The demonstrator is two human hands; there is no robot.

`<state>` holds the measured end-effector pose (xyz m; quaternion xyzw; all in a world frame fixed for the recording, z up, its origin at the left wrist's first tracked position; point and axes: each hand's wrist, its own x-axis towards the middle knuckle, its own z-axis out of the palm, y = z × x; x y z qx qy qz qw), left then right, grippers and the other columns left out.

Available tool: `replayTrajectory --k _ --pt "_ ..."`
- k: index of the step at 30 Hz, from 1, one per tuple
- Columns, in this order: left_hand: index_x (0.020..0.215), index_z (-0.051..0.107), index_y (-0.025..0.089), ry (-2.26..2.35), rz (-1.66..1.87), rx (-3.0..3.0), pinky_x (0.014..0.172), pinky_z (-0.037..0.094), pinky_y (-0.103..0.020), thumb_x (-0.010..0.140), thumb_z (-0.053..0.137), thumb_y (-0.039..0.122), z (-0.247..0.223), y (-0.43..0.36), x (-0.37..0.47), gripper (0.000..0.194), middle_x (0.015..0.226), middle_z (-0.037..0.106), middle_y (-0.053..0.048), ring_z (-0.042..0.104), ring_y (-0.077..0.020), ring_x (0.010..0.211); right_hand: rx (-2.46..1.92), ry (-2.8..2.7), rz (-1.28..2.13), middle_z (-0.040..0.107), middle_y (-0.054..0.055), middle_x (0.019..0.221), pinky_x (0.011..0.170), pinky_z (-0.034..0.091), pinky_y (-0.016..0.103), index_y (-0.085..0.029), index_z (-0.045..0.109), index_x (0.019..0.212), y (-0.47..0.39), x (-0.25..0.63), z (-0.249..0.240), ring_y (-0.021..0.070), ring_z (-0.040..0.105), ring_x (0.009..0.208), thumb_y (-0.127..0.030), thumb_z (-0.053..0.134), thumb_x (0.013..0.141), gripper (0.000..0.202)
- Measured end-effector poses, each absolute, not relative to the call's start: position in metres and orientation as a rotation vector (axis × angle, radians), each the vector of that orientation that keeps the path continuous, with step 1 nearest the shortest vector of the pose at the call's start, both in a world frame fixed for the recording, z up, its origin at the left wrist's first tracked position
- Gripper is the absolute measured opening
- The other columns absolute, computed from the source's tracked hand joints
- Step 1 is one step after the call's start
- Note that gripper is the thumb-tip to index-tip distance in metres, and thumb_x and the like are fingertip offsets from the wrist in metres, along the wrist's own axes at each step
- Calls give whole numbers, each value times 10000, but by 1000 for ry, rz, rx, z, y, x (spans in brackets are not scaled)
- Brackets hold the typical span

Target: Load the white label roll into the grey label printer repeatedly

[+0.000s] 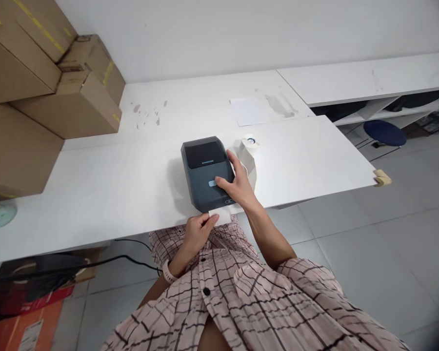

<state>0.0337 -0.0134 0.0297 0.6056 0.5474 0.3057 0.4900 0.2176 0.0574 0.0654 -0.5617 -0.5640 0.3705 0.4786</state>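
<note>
A dark grey label printer [201, 176] stands near the front edge of the white table. My right hand [237, 181] rests on its right side, fingers spread, with the thumb on the light button on top. My left hand [199, 231] is at the printer's front and pinches a white paper label [222, 215] that sticks out there. Behind my right hand lies a small white roll [250, 141] beside the printer. Part of a pale strip near the roll is hidden by that hand.
Cardboard boxes [84, 102] are stacked at the left of the table [124, 185]. A white sheet [249, 111] lies toward the back. A blue stool [384, 132] stands at the right. A black cable [106, 260] runs below the table's front edge.
</note>
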Motion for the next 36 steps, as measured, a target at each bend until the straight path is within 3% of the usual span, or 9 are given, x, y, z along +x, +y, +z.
replayTrajectory --k 4,9,12,15,17,22,27,32,36 --pt "534 474 205 1431 898 1446 534 287 -266 891 581 544 26 -16 19 504 507 333 40 329 -111 522 -1385 -1490 803 436 30 1612 1268 220 632 -373 337 1578 59 213 71 377 344 1507 -435 688 843 817" --pt "756 644 210 1582 1277 1326 591 409 -261 972 514 517 25 -8 12 398 624 509 12 464 -136 600 -1412 -1572 710 459 44 1600 1266 183 649 -374 379 1556 57 212 71 373 338 1515 -417 652 863 746" --pt "1113 681 213 1557 1402 1301 812 519 -297 970 533 543 27 3 19 388 1051 703 -73 642 -189 941 -1385 -1566 705 448 22 1612 1282 169 629 -404 399 1542 54 212 66 354 302 1543 -473 653 886 707" --pt "1429 552 247 1432 1338 1275 1136 432 -375 996 469 580 29 11 25 552 1524 544 -109 501 -247 1408 -1326 -1424 850 395 16 1652 1291 233 566 -390 387 1555 44 213 57 321 318 1547 -593 645 896 736" --pt "1521 474 269 1345 1259 1233 1228 348 -389 1015 389 610 30 12 26 617 1636 432 -79 381 -245 1521 -1276 -1265 967 377 48 1665 1283 283 522 -343 364 1575 34 214 51 297 336 1547 -658 610 904 781" --pt "1550 451 274 1280 1232 1174 1230 371 -403 1005 290 676 24 19 23 696 1644 428 -66 379 -257 1531 -1169 -1111 1036 444 63 1632 1273 305 528 -322 397 1557 23 222 59 285 384 1530 -775 430 932 772" --pt "1517 470 255 1325 1221 1137 1204 401 -431 945 547 591 18 53 24 668 1615 457 -101 427 -295 1495 -1114 -1216 1008 479 36 1612 1265 273 580 -354 345 1585 53 234 95 293 406 1519 -836 215 935 820" --pt "1434 527 215 1374 1200 1174 1121 467 -450 866 667 373 26 88 24 606 1509 552 -143 519 -309 1396 -1062 -1365 958 453 -10 1630 1239 259 629 -421 250 1608 106 236 124 286 365 1543 -853 196 925 810" --pt "1405 545 230 1424 1137 1222 1072 489 -459 850 701 462 34 100 21 621 1507 544 -161 536 -327 1366 -1053 -1468 930 351 -37 1684 1218 310 615 -436 257 1599 152 231 130 273 304 1570 -850 273 917 798"
